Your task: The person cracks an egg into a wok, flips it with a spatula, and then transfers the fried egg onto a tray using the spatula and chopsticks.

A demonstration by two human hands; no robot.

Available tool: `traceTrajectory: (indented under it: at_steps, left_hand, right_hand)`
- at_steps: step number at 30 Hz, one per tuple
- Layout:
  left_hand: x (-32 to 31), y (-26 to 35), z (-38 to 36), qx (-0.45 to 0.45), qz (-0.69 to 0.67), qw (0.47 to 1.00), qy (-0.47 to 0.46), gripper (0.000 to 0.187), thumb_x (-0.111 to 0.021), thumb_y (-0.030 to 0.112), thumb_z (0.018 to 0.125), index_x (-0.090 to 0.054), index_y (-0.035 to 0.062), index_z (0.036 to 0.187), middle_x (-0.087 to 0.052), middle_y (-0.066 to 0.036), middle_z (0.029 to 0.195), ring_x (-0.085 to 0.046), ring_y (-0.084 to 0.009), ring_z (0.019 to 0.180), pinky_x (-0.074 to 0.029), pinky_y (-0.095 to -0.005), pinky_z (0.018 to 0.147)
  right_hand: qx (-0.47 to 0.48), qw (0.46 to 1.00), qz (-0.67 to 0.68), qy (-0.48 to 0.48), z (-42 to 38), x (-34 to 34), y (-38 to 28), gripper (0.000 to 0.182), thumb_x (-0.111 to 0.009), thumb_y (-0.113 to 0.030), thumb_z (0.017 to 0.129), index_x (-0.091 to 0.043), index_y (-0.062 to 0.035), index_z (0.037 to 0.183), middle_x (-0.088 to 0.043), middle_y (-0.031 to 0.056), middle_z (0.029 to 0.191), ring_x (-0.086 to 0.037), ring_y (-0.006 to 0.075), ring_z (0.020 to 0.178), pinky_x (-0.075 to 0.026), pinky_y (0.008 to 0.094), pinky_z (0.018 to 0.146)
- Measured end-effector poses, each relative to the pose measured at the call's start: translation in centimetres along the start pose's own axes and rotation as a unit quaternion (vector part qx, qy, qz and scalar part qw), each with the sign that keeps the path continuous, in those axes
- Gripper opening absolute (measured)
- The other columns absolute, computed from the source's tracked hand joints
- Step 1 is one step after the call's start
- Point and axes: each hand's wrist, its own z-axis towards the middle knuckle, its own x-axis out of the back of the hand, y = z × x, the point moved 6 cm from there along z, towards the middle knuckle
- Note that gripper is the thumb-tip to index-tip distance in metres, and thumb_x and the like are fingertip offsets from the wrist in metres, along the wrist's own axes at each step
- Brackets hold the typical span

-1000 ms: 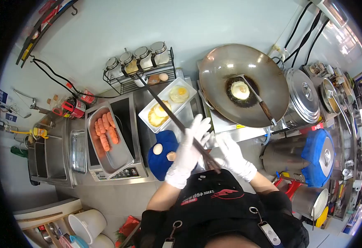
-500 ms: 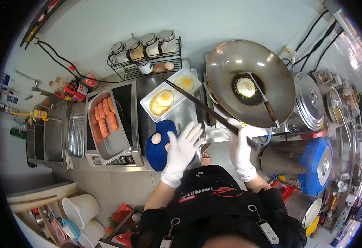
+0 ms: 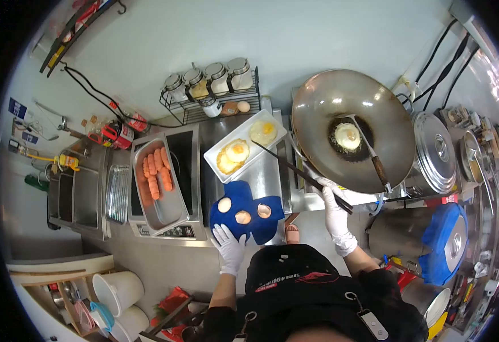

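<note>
My right hand (image 3: pixel 333 211), in a white glove, is closed round a pair of long dark chopsticks (image 3: pixel 298 171). The chopstick tips reach the lower edge of a fried egg (image 3: pixel 263 132) in a white rectangular dish (image 3: pixel 217 153); more fried egg (image 3: pixel 233 156) lies at the dish's near end. My gloved left hand (image 3: pixel 228 247) rests with fingers outstretched at the front edge of a blue cloth (image 3: pixel 228 216). On that cloth sit an egg (image 3: pixel 224 204) and two cracked eggshells (image 3: pixel 242 217). Another egg (image 3: pixel 348 137) fries in the wok (image 3: pixel 318 154), beside a spatula (image 3: pixel 379 170).
To the left, a metal tray (image 3: pixel 167 212) of orange-red sausages (image 3: pixel 157 171) sits on a cooktop (image 3: pixel 191 154). A rack (image 3: pixel 182 118) with seasoning jars stands against the wall. A lidded pot (image 3: pixel 434 151) is right of the wok.
My left hand has moved down and left to the cloth's front edge, uncovering the eggshells. The chopstick tips have swung down from above the dish to the fried egg. The view has shifted slightly.
</note>
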Motion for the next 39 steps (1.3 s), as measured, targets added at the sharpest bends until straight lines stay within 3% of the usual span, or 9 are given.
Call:
traceTrajectory:
  at_steps: [3, 6, 9, 19, 26, 27, 34, 36, 39]
  left_hand:
    - [-0.3, -1.2, 0.8, -0.018, 0.019, 1.0, 0.015, 0.071, -0.053, 0.041, 0.086, -0.035, -0.0102, 0.131, -0.033, -0.029, 0.137, -0.03, -0.0427, 0.128, -0.02, -0.0547, 0.106]
    - [4.6, -0.9, 2.4, -0.025, -0.012, 0.995, 0.1, 0.046, -0.054, 0.028, 0.087, -0.052, -0.0056, 0.118, -0.053, -0.024, 0.119, -0.051, -0.0385, 0.109, -0.037, -0.0488, 0.096]
    - [9.4, 0.3, 6.5, -0.001, -0.314, 0.943, 0.107, 0.033, -0.054, 0.015, 0.088, -0.055, 0.001, 0.118, -0.057, -0.023, 0.109, -0.06, -0.0316, 0.09, -0.048, -0.0372, 0.081]
    - [-1.2, -2.7, 23.0, 0.14, -0.483, 0.854, 0.133, 0.038, -0.059, 0.019, 0.087, -0.055, -0.0118, 0.108, -0.062, -0.012, 0.066, -0.059, -0.0224, 0.06, -0.045, -0.0304, 0.059]
    - [-2.5, -2.0, 22.8, 0.123, -0.54, 0.831, 0.056, 0.024, -0.053, 0.013, 0.088, -0.061, -0.0075, 0.099, -0.064, -0.017, 0.073, -0.06, -0.0254, 0.063, -0.045, -0.0336, 0.06]
    - [-3.3, -2.3, 23.5, 0.093, -0.528, 0.841, 0.077, 0.019, -0.051, 0.012, 0.091, -0.06, -0.0025, 0.1, -0.058, -0.003, 0.068, -0.046, -0.0089, 0.046, -0.036, -0.0245, 0.042]
    - [-3.9, -2.6, 23.6, 0.108, -0.544, 0.831, 0.045, 0.02, -0.052, 0.013, 0.092, -0.06, -0.0028, 0.101, -0.058, -0.003, 0.067, -0.047, -0.0096, 0.046, -0.037, -0.0244, 0.043]
    - [-2.7, -2.1, 23.0, 0.122, -0.556, 0.822, 0.024, 0.024, -0.054, 0.012, 0.089, -0.058, -0.0097, 0.098, -0.062, -0.016, 0.07, -0.058, -0.0209, 0.061, -0.043, -0.0321, 0.058]
    - [-2.1, -2.0, 22.9, 0.12, -0.534, 0.837, 0.012, 0.027, -0.055, 0.013, 0.089, -0.057, -0.0104, 0.103, -0.062, -0.015, 0.071, -0.058, -0.0198, 0.06, -0.044, -0.0313, 0.058]
  right_hand:
    - [0.063, 0.998, -0.03, -0.002, 0.5, -0.8, 0.4, 0.019, -0.056, -0.008, 0.089, -0.063, 0.0022, 0.104, -0.063, 0.0085, 0.103, -0.057, 0.0167, 0.098, -0.043, 0.0298, 0.09]
    - [-0.072, 0.995, 0.074, -0.003, 0.7, -2.4, 2.1, 0.019, -0.059, -0.008, 0.088, -0.063, 0.002, 0.104, -0.064, 0.008, 0.1, -0.06, 0.0149, 0.091, -0.046, 0.0277, 0.085]
    - [-0.062, 0.997, 0.022, 0.027, 0.8, -3.7, 2.4, 0.019, -0.06, -0.007, 0.087, -0.064, 0.002, 0.103, -0.065, 0.0089, 0.097, -0.061, 0.0139, 0.085, -0.048, 0.0255, 0.082]
    - [-0.067, 0.996, 0.011, 0.053, 2.0, -5.8, 5.0, 0.023, -0.056, -0.012, 0.091, -0.061, 0.0032, 0.108, -0.065, 0.01, 0.097, -0.064, 0.0165, 0.082, -0.051, 0.0257, 0.077]
    - [-0.115, 0.987, 0.102, 0.046, 2.2, -7.0, 4.6, 0.026, -0.055, -0.014, 0.092, -0.059, 0.0046, 0.109, -0.064, 0.0117, 0.098, -0.065, 0.018, 0.082, -0.052, 0.0268, 0.077]
    - [-0.123, 0.985, 0.105, 0.062, 2.2, -6.8, 4.9, 0.022, -0.056, -0.012, 0.091, -0.062, 0.0043, 0.105, -0.066, 0.0097, 0.093, -0.064, 0.0158, 0.081, -0.052, 0.0256, 0.075]
    - [-0.155, 0.98, 0.11, 0.067, 2.4, -5.8, 6.1, 0.027, -0.052, -0.018, 0.094, -0.059, 0.0038, 0.106, -0.064, 0.013, 0.098, -0.065, 0.0196, 0.083, -0.054, 0.0286, 0.076]
    - [-0.165, 0.973, 0.121, 0.106, 2.4, -5.9, 5.3, 0.022, -0.058, -0.011, 0.09, -0.063, 0.0057, 0.102, -0.066, 0.0098, 0.091, -0.065, 0.0162, 0.076, -0.055, 0.0254, 0.067]
    - [-0.14, 0.979, 0.127, 0.078, 2.8, -6.5, 5.3, 0.022, -0.058, -0.012, 0.09, -0.063, 0.0059, 0.102, -0.066, 0.0109, 0.093, -0.066, 0.0179, 0.077, -0.055, 0.0258, 0.067]
